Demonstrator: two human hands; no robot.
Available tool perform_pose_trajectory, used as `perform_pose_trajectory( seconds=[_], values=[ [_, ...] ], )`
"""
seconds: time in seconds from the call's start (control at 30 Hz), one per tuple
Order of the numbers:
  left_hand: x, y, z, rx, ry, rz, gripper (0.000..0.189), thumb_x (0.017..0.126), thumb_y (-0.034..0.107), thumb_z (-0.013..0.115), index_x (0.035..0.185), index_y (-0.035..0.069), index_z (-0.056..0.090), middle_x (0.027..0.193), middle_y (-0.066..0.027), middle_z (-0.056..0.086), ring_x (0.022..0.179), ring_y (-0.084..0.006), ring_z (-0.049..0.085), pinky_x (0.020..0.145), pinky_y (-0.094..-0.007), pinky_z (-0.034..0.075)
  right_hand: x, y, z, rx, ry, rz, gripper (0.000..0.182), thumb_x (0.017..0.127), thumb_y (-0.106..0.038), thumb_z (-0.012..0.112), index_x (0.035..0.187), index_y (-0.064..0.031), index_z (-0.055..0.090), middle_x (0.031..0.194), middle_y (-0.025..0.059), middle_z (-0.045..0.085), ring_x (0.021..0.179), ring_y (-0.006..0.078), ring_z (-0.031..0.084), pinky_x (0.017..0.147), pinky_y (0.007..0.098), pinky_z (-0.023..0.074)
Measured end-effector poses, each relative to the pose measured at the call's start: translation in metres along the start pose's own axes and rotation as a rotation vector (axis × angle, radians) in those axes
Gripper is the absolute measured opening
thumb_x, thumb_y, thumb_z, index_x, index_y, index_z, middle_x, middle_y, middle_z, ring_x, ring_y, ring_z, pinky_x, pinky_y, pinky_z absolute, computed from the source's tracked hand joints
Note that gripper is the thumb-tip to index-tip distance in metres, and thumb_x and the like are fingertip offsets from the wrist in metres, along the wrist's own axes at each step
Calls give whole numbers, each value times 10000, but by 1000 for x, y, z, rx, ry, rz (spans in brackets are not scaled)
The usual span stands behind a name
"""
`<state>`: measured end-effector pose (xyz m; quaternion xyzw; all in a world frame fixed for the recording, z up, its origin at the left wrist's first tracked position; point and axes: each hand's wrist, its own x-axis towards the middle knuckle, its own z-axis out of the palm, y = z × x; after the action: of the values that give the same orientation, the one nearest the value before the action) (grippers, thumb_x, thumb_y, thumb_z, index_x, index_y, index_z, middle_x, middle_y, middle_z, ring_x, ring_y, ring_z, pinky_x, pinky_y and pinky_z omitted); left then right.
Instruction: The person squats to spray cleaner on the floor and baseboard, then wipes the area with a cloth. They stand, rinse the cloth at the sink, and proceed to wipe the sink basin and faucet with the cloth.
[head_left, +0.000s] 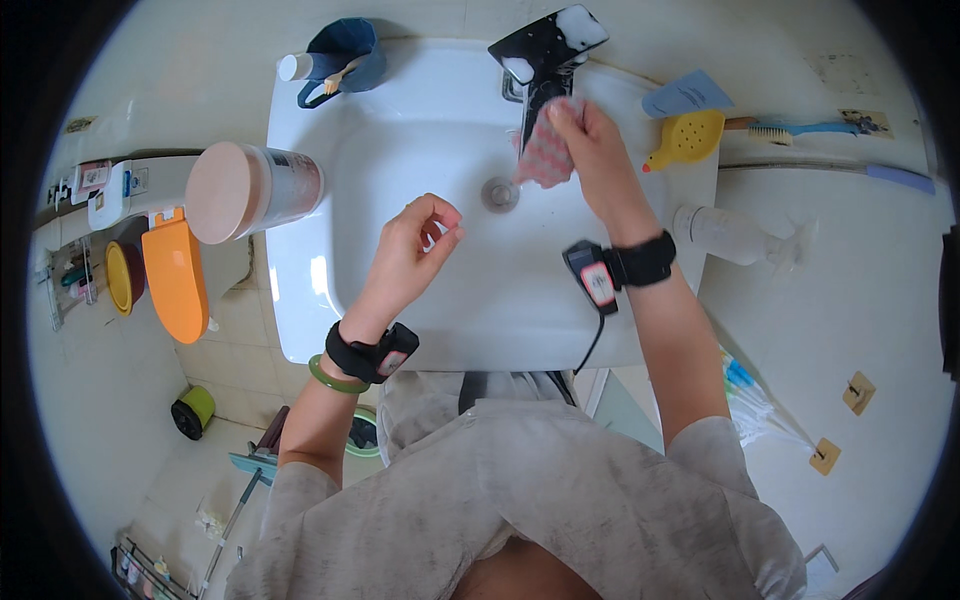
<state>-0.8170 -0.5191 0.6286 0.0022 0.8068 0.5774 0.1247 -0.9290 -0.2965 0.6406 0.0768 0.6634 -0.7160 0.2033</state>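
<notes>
My right hand grips a red-and-white patterned cloth against the spout of a black faucet, at its front end. White foam lies on the faucet's broad top and along the spout. Below the cloth is the metal drain of the white washbasin. Over the left part of the bowl, my left hand is raised with curled fingers, thumb and fingertips slightly apart, holding nothing. Both wrists wear black strapped devices, and a cable hangs from the right one.
A blue cup and a large pink-lidded container stand on the basin's left side. On the right are a light blue tube, a yellow duck-shaped holder, a brush and a clear spray bottle.
</notes>
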Motion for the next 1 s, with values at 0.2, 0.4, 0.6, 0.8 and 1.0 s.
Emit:
perform_pose_trajectory(
  seconds=[0.2,0.4,0.6,0.8,1.0],
  values=[
    [3,5,0,-9,0,-20,72,868,68,634,896,39,575,796,20,595,675,-61,508,606,-218,399,8,11,-1,-166,113,-176,306,886,-281,619,974,1,540,883,72,604,800,153,572,742,298,469],
    [3,-1,1,-5,23,-10,83,856,64,639,899,34,575,796,7,601,659,-80,514,588,-229,404,-2,7,7,-112,50,-17,333,896,-288,619,1001,20,544,885,73,608,807,128,583,699,276,486],
    [5,6,1,-1,-6,-23,72,862,58,634,892,36,572,800,17,595,674,-65,509,601,-222,398,22,13,5,17,148,-48,282,908,-245,606,979,23,549,850,69,610,725,135,591,629,290,514],
    [1,-4,3,-36,18,-39,66,862,53,630,891,40,572,804,21,590,668,-62,501,599,-220,396,-12,7,20,-22,39,-10,267,930,-278,576,929,-12,548,840,61,619,692,168,621,588,316,532],
    [6,0,1,-19,5,-19,78,863,63,637,898,36,573,815,19,597,664,-62,498,601,-217,399,3,-20,31,265,116,186,299,957,-343,554,971,-45,557,911,12,604,825,115,604,675,302,528]
  ],
)
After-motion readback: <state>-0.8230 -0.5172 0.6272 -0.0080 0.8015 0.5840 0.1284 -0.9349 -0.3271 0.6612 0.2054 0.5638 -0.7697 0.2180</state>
